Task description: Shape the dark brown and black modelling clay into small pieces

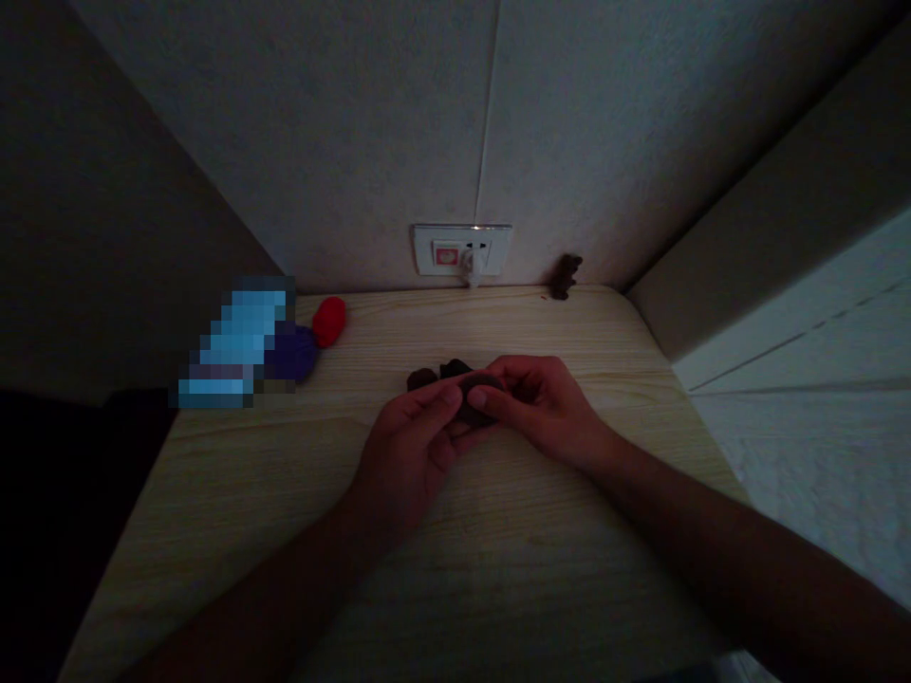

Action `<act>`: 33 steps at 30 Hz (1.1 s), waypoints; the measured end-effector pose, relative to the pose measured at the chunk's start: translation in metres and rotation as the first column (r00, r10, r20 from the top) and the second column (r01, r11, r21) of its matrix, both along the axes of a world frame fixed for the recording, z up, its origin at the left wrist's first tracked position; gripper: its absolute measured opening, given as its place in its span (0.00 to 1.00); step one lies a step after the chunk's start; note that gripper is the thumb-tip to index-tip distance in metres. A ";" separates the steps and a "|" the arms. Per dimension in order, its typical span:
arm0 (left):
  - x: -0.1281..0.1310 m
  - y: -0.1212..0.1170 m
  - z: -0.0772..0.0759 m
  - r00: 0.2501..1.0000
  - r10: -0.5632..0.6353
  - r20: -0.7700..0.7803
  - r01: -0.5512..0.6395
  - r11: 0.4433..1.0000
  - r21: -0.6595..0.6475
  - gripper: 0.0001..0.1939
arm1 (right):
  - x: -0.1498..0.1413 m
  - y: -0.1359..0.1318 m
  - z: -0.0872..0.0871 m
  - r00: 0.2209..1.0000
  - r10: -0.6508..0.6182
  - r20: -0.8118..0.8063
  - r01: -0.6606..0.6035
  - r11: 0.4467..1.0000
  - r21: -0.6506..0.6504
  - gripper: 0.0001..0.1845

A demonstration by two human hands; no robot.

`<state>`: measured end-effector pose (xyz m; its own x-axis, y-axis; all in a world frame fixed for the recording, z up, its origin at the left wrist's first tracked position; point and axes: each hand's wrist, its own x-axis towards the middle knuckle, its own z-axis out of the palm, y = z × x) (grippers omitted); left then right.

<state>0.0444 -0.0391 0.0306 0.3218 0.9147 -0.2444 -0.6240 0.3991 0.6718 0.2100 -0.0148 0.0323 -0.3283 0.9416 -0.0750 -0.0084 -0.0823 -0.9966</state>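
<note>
My left hand (pixel 417 438) and my right hand (pixel 541 403) meet over the middle of a light wooden table (pixel 455 550). Both pinch one dark brown lump (pixel 475 391) that looks like soft clay, thumbs pressed on its near side. More dark brown pieces (pixel 436 374) lie on the table just behind my fingers. The light is dim, so the lump's shape is hard to make out.
A red lump (pixel 329 321) and a purple lump (pixel 293 353) lie at the back left beside a blurred blue patch. A small brown figure (pixel 566 275) stands at the back right against the wall. A wall socket (pixel 461 249) holds a white plug.
</note>
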 end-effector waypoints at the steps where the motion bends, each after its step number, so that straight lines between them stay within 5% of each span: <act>1: 0.000 0.000 0.000 1.000 0.002 -0.001 -0.002 1.000 -0.001 0.09 | 0.000 0.000 0.000 1.000 -0.002 0.008 0.002 1.000 0.002 0.22; 33: 0.000 0.002 0.002 0.999 0.020 -0.046 -0.021 0.999 -0.035 0.09 | 0.005 0.004 -0.005 0.985 0.064 -0.163 -0.087 0.987 -0.139 0.19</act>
